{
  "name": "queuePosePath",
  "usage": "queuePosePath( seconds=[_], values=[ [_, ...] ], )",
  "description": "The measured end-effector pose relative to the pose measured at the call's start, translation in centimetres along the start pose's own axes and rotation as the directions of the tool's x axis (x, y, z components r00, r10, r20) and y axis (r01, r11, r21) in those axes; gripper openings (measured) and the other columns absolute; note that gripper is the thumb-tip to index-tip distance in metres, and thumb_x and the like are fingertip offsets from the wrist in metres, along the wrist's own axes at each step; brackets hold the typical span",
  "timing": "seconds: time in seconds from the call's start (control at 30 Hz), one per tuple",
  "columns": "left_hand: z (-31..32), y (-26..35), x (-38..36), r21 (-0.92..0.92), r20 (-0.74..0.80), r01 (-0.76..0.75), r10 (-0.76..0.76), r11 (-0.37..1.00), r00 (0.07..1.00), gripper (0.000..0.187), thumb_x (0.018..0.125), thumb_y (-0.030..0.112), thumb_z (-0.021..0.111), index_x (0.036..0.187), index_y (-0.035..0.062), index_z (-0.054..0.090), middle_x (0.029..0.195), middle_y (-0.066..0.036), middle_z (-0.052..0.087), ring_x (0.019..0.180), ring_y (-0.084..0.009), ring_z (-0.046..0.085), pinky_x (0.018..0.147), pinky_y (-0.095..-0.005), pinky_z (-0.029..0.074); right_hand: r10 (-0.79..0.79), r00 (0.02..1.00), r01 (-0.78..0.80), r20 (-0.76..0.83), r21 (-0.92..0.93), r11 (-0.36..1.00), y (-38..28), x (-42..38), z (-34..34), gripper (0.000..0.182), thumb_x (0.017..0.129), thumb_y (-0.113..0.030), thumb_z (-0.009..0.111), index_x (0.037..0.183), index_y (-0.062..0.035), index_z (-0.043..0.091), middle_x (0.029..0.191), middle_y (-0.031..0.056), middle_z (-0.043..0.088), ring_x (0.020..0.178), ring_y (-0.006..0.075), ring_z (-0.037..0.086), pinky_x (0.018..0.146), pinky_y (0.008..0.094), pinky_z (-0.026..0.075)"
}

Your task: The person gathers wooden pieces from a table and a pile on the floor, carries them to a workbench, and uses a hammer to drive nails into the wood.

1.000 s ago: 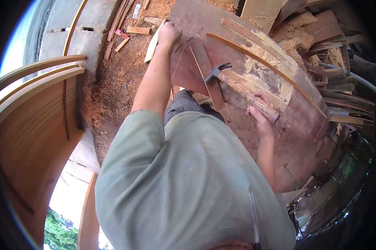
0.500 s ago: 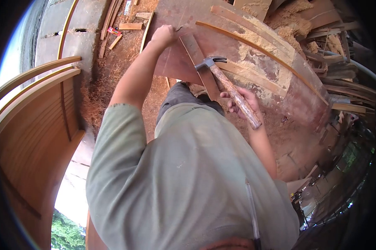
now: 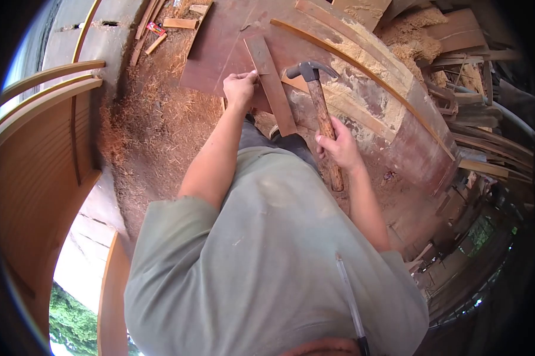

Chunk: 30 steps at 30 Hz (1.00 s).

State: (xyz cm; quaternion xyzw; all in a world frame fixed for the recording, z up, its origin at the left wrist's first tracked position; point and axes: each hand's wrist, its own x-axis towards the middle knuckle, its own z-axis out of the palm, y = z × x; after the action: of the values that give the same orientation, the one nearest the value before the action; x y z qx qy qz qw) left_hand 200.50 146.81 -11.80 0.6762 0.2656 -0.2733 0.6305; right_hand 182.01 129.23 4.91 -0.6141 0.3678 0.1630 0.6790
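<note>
My right hand [image 3: 340,145] is wrapped round the wooden handle of a claw hammer [image 3: 322,113], whose dark head points up and away from me. Left of it, my left hand [image 3: 240,89] is closed, thumb and fingers pinched together at the near left edge of a flat wooden strip [image 3: 271,89]. Whatever those fingers hold, if anything, is too small to make out. The strip lies slantwise on a reddish-brown worktop [image 3: 214,62]. A small dark mark or bit [image 3: 245,26] shows on the worktop beyond the strip's far end.
A long thin curved strip [image 3: 362,65] and sawdust lie across the worktop. Scrap wood [image 3: 486,127] is piled at the right. Curved wooden panels [image 3: 42,136] stand at the left. Shavings [image 3: 155,124] cover the floor, with a small red packet [image 3: 156,28] farther off.
My left hand has come back toward me from the far side of the worktop to the strip's edge. The hammer has turned more upright in my right hand, its head swinging rightward.
</note>
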Motion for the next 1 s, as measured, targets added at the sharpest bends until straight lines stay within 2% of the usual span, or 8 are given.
queuePosePath(
  seconds=[0.07,0.13,0.27,0.33,0.47,0.53,0.7,1.0],
  values=[
    [0.6,-0.5,-1.1,0.029,-0.082,-0.013,0.015,0.999,0.996,0.025,0.085,0.012,0.076,0.09,-0.0096,0.064,0.087,-0.015,0.071,0.074,-0.0178,0.069,0.067,-0.0278,0.059,0.028,0.995,-0.022,0.099,-0.06,0.998,-0.3,1.1,-0.9,0.028,0.089,-0.011,0.063,0.114,-0.0007,0.057,0.076,0.004,0.06,0.057,0.0094,0.057,0.049,0.0258,0.047],
    [0.9,-0.6,-1.4,0.086,-0.151,-0.032,0.044,0.996,0.988,0.027,0.084,0.016,0.076,0.09,-0.0087,0.065,0.086,-0.014,0.071,0.073,-0.0168,0.069,0.068,-0.027,0.058,0.077,0.997,-0.071,0.009,-0.29,0.954,-1.1,2.1,-0.1,0.02,0.093,-0.014,0.06,0.107,0.0001,0.056,0.074,0.001,0.054,0.057,0.0091,0.055,0.049,0.0259,0.046],
    [1.4,-0.6,-2.2,0.271,-0.289,-0.098,0.178,0.958,0.941,0.031,0.079,0.024,0.079,0.083,-0.0059,0.072,0.077,-0.012,0.072,0.072,-0.0154,0.069,0.068,-0.0299,0.055,-0.03,0.998,0.045,0.057,-0.294,0.955,0.9,4.1,-0.4,0.021,0.095,-0.018,0.06,0.107,-0.0001,0.057,0.072,-0.0001,0.053,0.057,0.008,0.053,0.051,0.025,0.045],
    [1.5,-0.5,-2.1,0.471,-0.247,-0.186,0.332,0.862,0.911,0.031,0.079,0.027,0.078,0.084,-0.0035,0.074,0.074,-0.013,0.072,0.071,-0.0184,0.07,0.07,-0.0322,0.054,-0.198,0.974,0.226,0.11,-0.387,0.894,1.9,5.1,-0.8,0.032,0.092,-0.024,0.06,0.112,0.0003,0.06,0.08,0.0124,0.066,0.07,0.0209,0.064,0.067,0.0343,0.051],
    [1.4,-0.6,-1.0,0.501,-0.212,-0.189,0.331,0.845,0.919,0.032,0.081,0.028,0.075,0.085,-0.0041,0.074,0.075,-0.015,0.073,0.074,-0.0211,0.07,0.073,-0.0327,0.054,-0.346,0.922,0.387,0.174,-0.36,0.849,2.2,6.8,-0.2,0.033,0.091,-0.024,0.06,0.114,0.0008,0.06,0.088,0.0188,0.068,0.084,0.0301,0.067,0.077,0.0386,0.051],
    [1.5,-0.3,-1.4,0.503,-0.218,-0.203,0.351,0.84,0.911,0.034,0.081,0.03,0.075,0.086,-0.0037,0.074,0.078,-0.018,0.072,0.078,-0.0246,0.071,0.076,-0.0352,0.054,-0.344,0.92,0.391,0.187,-0.473,0.789,1.4,6.9,0.0,0.034,0.091,-0.023,0.06,0.115,0.0017,0.059,0.095,0.0249,0.068,0.091,0.0391,0.066,0.08,0.0421,0.05],
    [2.1,0.5,-2.7,0.5,-0.224,-0.229,0.38,0.835,0.897,0.033,0.08,0.031,0.073,0.083,-0.0019,0.073,0.085,-0.026,0.07,0.087,-0.0386,0.069,0.083,-0.0426,0.053,-0.438,0.873,0.479,0.215,-0.55,0.684,3.4,8.7,0.3,0.039,0.091,-0.023,0.059,0.118,0.0064,0.057,0.102,0.0307,0.065,0.099,0.0458,0.063,0.085,0.046,0.05],
    [2.4,-0.6,-1.8,0.612,-0.17,-0.203,0.378,0.764,0.91,0.042,0.092,0.037,0.058,0.086,-0.0024,0.071,0.09,-0.025,0.069,0.092,-0.0401,0.066,0.084,-0.0431,0.05,-0.49,0.844,0.507,0.219,-0.624,0.595,3.4,9.2,0.4,0.044,0.09,-0.022,0.059,0.121,0.009,0.055,0.099,0.0341,0.064,0.098,0.0486,0.062,0.085,0.0478,0.051]
  ],
)
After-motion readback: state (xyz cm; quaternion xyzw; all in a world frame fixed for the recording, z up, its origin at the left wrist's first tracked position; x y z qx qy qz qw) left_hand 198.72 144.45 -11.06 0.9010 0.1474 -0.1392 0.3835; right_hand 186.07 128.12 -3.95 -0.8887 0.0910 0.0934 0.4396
